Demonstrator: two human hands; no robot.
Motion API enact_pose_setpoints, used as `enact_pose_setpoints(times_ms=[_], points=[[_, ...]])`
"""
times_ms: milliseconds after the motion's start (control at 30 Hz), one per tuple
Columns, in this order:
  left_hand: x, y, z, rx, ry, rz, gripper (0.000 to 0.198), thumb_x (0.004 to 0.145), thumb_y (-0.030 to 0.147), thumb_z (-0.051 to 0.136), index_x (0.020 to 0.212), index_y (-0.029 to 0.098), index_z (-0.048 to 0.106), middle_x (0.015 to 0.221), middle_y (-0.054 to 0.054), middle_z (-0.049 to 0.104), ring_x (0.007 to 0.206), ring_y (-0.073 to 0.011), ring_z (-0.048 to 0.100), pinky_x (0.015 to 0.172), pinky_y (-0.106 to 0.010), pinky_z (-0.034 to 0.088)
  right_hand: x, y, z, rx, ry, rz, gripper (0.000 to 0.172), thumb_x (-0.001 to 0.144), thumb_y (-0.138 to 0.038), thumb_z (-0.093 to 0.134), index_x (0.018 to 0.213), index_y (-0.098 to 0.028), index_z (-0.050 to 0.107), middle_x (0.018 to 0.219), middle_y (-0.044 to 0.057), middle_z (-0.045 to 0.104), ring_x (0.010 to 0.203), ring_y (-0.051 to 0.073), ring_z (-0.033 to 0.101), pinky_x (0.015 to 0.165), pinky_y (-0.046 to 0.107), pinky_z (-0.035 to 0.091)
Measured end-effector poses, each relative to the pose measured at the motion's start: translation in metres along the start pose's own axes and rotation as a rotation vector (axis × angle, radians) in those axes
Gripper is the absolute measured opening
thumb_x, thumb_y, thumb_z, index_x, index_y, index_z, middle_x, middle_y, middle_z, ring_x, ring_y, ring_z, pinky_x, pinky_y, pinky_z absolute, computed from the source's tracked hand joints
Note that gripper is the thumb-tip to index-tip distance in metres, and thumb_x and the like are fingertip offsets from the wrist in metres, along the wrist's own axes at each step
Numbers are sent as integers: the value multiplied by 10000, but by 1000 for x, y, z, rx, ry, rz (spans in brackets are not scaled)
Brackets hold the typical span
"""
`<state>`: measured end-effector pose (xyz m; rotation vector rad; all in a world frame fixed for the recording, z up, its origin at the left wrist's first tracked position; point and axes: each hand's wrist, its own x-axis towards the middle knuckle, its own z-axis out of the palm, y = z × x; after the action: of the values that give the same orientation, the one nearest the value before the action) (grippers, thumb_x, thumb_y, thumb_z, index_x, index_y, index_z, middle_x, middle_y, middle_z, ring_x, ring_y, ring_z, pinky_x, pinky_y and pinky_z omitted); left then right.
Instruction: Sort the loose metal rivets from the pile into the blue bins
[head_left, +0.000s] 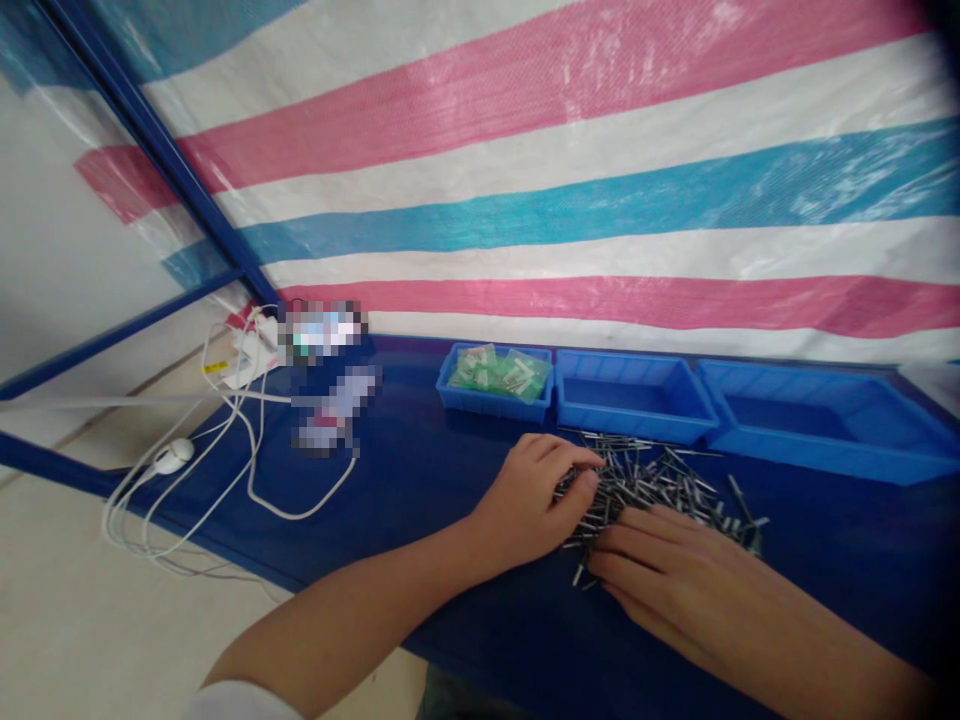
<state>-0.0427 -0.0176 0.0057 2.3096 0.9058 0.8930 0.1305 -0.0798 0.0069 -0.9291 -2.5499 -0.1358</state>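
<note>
A loose pile of thin metal pieces (652, 480) lies on the blue tabletop (420, 480), in front of the blue bins. My left hand (536, 498) rests at the pile's left edge, with its fingers curved over some pieces and the thumb apart from the index finger. Touching the near side of the pile is my right hand (667, 565), palm down, its fingers bent and close together. The fingertips of my right hand are partly hidden, and whether they pinch a piece is not visible.
Behind the pile stand a blue bin (495, 403) with green packets (499, 375) and two other blue bins (637, 420) (825, 455). White cables (259, 480), a power strip (251, 355) and blurred items occupy the left. A striped sheet (525, 220) hangs behind.
</note>
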Motion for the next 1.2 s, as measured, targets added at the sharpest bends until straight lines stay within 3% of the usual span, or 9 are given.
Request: enact_pose_setpoints(times_ms=[267,367,433,533,667,867,1067,1200], points=[[2,4,-5,-56,12,3,269,977,248,388,1022,168,641,1040,-74,675,1029,-192,575,972,-353,419,2,6,-11,140,-19,26,248,858,-56,451,803,-212,636,816,25,659,793,167,620,787,313,500],[2,6,-8,-115,15,40,306,992,268,348,1045,167,631,1054,-77,680,1029,-187,586,964,-349,425,1,14,-14,258,21,167,209,912,-159,453,935,-224,650,938,56,657,870,167,626,780,295,520],[2,6,-8,-136,0,56,262,957,342,460,1064,171,626,1041,-79,684,1012,-196,601,943,-343,442,-1,19,-12,345,73,289,196,928,-212,458,1012,-232,634,1016,67,645,919,170,624,782,292,524],[1,7,-6,-168,0,52,270,869,384,617,1037,174,640,980,-68,704,941,-191,637,893,-314,471,-3,23,-6,455,142,450,160,931,-267,475,994,-236,619,999,61,638,911,173,623,759,289,523],[1,8,-3,-241,57,17,157,881,299,613,940,164,670,921,-57,716,849,-160,661,818,-268,496,-4,22,0,551,178,581,170,919,-321,506,1020,-233,610,950,57,639,869,178,622,729,293,523],[2,9,-2,-260,129,12,130,850,290,652,876,164,671,869,-52,697,827,-163,644,778,-270,500,0,17,0,678,245,643,203,896,-366,540,997,-229,651,913,48,671,852,185,635,677,274,532],[3,14,-2,-262,153,-89,86,862,246,616,862,168,651,856,-35,683,791,-149,625,762,-264,491,3,19,0,707,179,650,244,921,-371,493,1031,-225,654,912,52,680,845,185,633,727,309,541],[5,15,-1,-256,153,-81,79,862,236,611,849,166,644,840,-31,673,778,-144,617,749,-255,481,2,22,1,718,164,657,246,926,-369,486,1022,-217,656,879,46,667,843,181,626,744,310,530]])
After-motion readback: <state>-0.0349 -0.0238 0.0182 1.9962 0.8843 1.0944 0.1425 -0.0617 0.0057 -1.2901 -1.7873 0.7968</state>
